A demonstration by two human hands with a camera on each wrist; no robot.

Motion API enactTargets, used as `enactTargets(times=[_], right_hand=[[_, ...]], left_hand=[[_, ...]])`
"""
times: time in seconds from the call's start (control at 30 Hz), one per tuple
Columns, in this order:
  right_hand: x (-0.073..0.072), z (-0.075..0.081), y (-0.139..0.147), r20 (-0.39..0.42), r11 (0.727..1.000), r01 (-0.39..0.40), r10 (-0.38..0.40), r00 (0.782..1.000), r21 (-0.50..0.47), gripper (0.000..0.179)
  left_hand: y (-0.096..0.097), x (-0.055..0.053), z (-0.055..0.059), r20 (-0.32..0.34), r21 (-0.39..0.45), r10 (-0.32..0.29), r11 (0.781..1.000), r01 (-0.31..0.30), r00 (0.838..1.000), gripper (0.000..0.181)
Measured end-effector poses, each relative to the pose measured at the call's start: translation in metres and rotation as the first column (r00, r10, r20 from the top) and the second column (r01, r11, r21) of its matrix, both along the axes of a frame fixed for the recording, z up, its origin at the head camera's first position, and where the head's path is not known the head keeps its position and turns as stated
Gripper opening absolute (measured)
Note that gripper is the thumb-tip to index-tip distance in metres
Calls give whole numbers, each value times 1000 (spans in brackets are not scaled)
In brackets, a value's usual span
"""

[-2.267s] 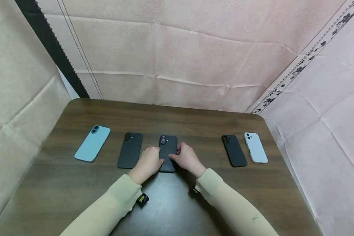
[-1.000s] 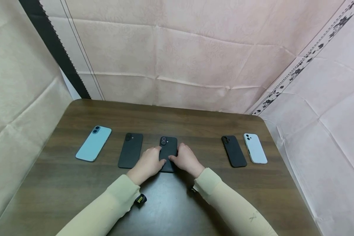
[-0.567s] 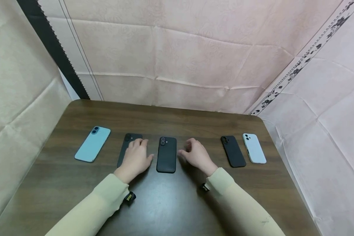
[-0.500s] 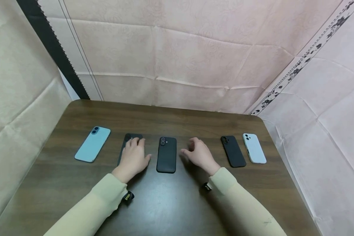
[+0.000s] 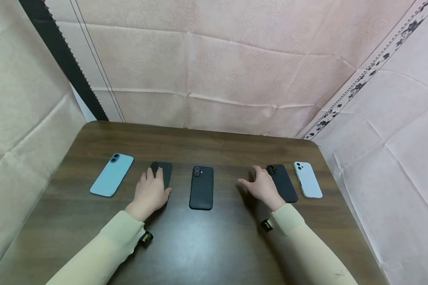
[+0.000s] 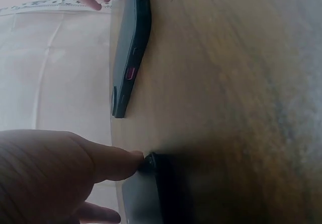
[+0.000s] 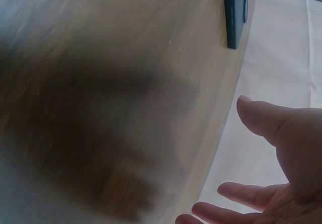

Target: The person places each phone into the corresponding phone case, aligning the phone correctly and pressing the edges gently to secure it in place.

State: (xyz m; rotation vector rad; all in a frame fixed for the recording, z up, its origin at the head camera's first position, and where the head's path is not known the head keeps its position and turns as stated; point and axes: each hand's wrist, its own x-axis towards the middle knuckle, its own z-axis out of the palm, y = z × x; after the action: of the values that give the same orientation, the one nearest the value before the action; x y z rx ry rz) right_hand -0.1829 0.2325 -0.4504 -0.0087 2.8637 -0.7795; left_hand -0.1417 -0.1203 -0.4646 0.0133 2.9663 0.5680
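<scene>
My left hand [image 5: 148, 196] lies over a dark phone [image 5: 167, 174] left of the table's middle, fingers spread and covering its lower part. In the left wrist view the thumb tip reaches that phone's [image 6: 143, 199] corner. To its right another dark phone [image 5: 201, 188] with a two-lens camera lies flat, camera end away from me; the left wrist view shows cutouts along its edge. My right hand [image 5: 264, 188] is spread with nothing in its grasp, just left of a smaller black phone [image 5: 285, 184] and overlapping its edge in the head view.
A light blue phone [image 5: 111, 175] lies slanted at the left of the wooden table [image 5: 207, 253]. A pale blue-white phone [image 5: 308, 180] lies at the far right. Pale cloth [image 5: 235, 67] hangs behind the table and on both sides.
Both hands have let go of the middle dark phone and moved apart. The left hand has gone left over the neighbouring dark phone, the right hand rightward toward the smaller black phone.
</scene>
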Motion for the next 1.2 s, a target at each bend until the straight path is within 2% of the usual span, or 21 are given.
enactTargets(times=[0.4, 0.73, 0.9, 1.03, 1.2], right_hand=[[-4, -2, 35, -5, 996, 70, -70, 998, 63, 83], [-11, -3, 70, 27, 976, 146, -152, 988, 162, 73], [-14, -5, 82, 73, 968, 147, -165, 984, 202, 65], [-13, -7, 86, 96, 968, 143, -165, 982, 207, 63], [-11, -10, 89, 85, 967, 155, -175, 981, 201, 63]], left_hand=[[-3, 1, 1, 45, -27, 0, 1000, 1, 999, 72], [-8, 4, 3, 31, -54, -12, 998, 13, 999, 73], [-9, 3, 3, 15, -62, -14, 998, 15, 1000, 70], [-10, 4, 1, -16, -72, -24, 997, 23, 1000, 69], [-11, 4, 0, -32, -65, -15, 998, 13, 999, 70]])
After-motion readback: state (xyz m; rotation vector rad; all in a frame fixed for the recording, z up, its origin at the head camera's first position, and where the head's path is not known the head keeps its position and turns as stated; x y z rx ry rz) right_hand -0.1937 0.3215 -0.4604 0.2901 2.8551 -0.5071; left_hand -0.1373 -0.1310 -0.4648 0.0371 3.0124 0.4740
